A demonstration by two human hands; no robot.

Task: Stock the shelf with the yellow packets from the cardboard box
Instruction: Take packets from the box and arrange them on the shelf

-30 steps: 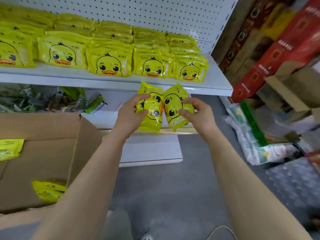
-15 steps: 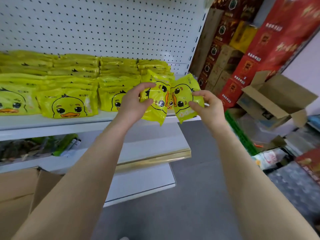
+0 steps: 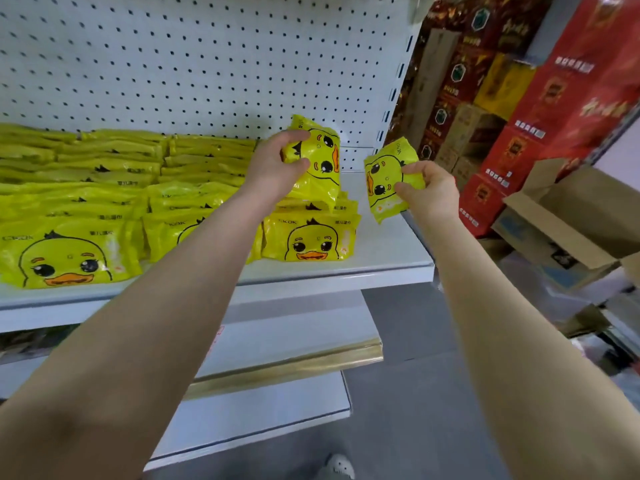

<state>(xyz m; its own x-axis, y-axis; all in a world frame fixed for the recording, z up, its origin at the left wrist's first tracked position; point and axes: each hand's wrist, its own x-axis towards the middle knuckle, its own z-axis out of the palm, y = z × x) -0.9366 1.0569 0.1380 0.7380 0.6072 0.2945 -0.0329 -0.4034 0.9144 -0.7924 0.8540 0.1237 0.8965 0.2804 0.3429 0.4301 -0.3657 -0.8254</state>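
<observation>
The white shelf (image 3: 388, 251) stretched below both hands, stacked yellow packets (image 3: 104, 188) filling it leftward of the left hand (image 3: 273, 168). Red cartons (image 3: 540, 109) towered beyond the right hand (image 3: 427, 192). Left hand gripped one packet (image 3: 322, 157) above the end stack (image 3: 311, 240); right hand pinched another packet (image 3: 384, 178), just apart, over bare shelf.

Shop: pegboard-backed shelf (image 3: 381, 251), stacked yellow packets (image 3: 104, 202), stock cartons (image 3: 519, 150).
</observation>
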